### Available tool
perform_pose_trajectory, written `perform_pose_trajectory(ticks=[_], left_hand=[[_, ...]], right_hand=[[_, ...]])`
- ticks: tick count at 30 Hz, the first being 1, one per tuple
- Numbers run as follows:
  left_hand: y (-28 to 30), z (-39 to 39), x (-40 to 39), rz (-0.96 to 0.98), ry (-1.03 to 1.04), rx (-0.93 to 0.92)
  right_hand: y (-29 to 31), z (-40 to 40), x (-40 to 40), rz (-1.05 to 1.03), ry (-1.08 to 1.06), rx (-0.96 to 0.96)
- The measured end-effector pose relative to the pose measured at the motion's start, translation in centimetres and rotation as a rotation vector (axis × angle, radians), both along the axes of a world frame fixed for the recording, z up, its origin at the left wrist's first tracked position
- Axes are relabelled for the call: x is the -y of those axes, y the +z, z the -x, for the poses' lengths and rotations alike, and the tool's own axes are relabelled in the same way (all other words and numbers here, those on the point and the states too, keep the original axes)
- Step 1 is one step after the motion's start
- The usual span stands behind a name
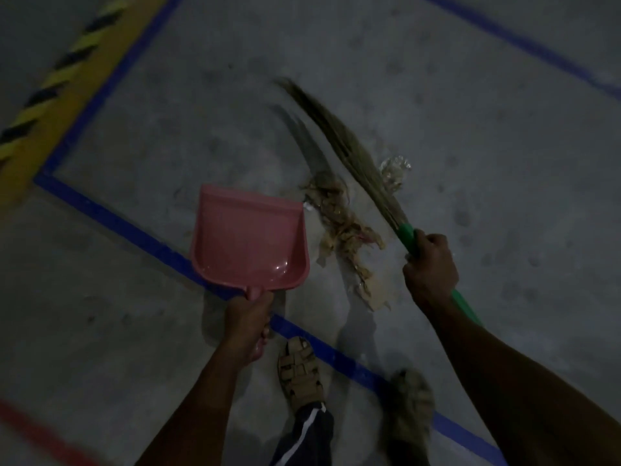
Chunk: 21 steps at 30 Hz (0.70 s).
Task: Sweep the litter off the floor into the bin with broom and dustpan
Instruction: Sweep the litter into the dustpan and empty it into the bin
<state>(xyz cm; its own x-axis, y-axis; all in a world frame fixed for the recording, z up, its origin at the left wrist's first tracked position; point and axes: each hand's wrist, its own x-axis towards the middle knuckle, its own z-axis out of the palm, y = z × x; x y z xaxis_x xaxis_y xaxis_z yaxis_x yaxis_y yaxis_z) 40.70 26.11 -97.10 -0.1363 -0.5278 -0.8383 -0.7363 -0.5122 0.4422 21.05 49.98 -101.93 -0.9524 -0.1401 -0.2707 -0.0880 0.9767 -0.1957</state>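
Note:
My left hand [248,326] grips the handle of a pink dustpan [250,237], whose mouth points away from me, held over the grey floor. My right hand [430,267] grips the green handle of a grass broom [339,136]; its bristles are blurred and stretch up and left. Between dustpan and broom lies a strip of beige litter [346,230], scraps of paper or fibre. A crumpled clear plastic piece [395,171] lies just right of the bristles. No bin is in view.
Blue tape lines [134,227] mark a box on the concrete floor; one runs under the dustpan and my sandalled feet [299,373]. A yellow band with black-and-yellow hazard stripes [50,82] runs at the upper left. A red line [37,432] crosses the lower left corner.

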Motion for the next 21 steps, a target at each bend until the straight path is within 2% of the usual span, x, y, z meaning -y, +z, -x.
perform_pose_trajectory(ticks=[4,11,21], left_hand=[[0.8,2.0,0.3,0.013,-0.011,-0.007],[0.3,4.3,-1.8,0.037,-0.011,-0.017],[-1.7,3.6,-12.4,-0.033,0.053,0.064]], right_hand=[[-0.2,1.9,0.9,-0.095,-0.041,0.012],[-1.0,3.5,-0.2,-0.288,0.063,0.046],[-1.9,0.9,-12.5,-0.180,0.046,0.240]])
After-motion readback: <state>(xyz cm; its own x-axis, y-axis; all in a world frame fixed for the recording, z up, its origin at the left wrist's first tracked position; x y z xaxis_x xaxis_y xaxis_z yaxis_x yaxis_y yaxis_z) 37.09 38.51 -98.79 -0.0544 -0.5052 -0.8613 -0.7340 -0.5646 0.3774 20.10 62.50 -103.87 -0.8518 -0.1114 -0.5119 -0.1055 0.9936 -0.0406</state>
